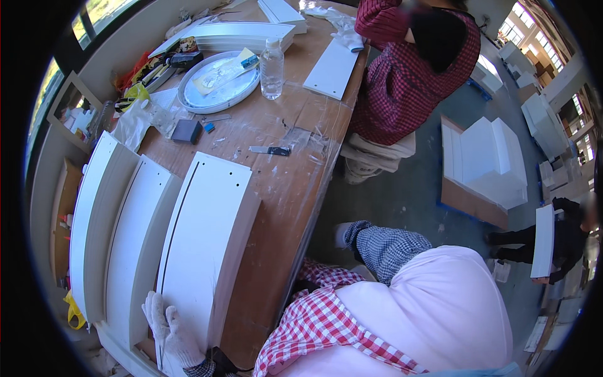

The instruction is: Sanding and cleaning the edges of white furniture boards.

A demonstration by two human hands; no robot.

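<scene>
Of the hands, the left (168, 328) overlies white panel (204, 226)

Hand (173, 336) in white glove (182, 349), checked cuff (202, 368)

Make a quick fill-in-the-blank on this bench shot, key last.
1. The left hand, at a white panel, wears a ____.
2. In view, the tray lies to the ____ of the bottle.
3. The bottle isn't toppled; it stands ____.
4. In view, the knife appears ____ than the bottle, not higher.

Missing: glove; left; upright; lower.
</scene>
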